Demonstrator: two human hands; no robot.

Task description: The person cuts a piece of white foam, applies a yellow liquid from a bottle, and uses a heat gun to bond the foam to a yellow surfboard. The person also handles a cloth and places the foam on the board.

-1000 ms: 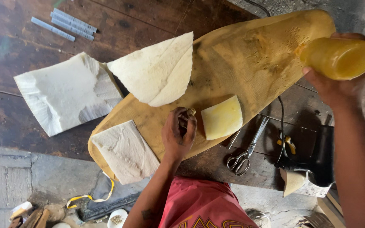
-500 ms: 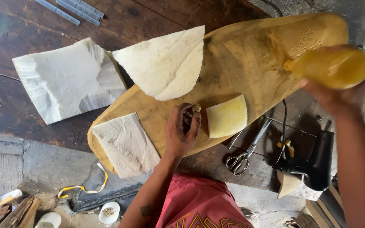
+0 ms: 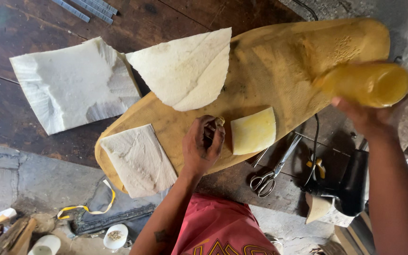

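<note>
Left hand (image 3: 203, 145) pressed down on one long yellow board (image 3: 270, 71), fingers curled together around a small brush-like tool (image 3: 219, 122); tip only just showing past the knuckles, rest hidden, kind not certain. Right hand (image 3: 364, 117) raised up and to the right of the left hand, closed around one yellow bottle (image 3: 367, 85), blurred, lying tilted above the board's far end.

Count of pale sheet pieces: four.
- One small yellow-stained square piece (image 3: 253, 131), just right of the left hand, flat on the board, not touching the fingers.
- One off-white rectangular piece (image 3: 139, 159), left of the left hand, on the near end of the board, edge hanging past it.
- One curved, fan-shaped piece (image 3: 185, 71), beyond the left hand, partly on the board, partly on the dark wooden table (image 3: 34, 28).
- One large white piece (image 3: 72, 82), far left of the left hand, flat on the table, off the board.

One pair of scissors (image 3: 272, 165), below the square piece, right of the left wrist, on the table edge. One black tool with cord (image 3: 350, 184) under the right forearm. A few grey metal strips (image 3: 90, 8) at the far left top, count unclear, cut off by the frame. One yellow strap (image 3: 88, 205) and one small white bowl (image 3: 115, 236) on the floor below the left forearm. Red shirt (image 3: 223, 226) at bottom.
</note>
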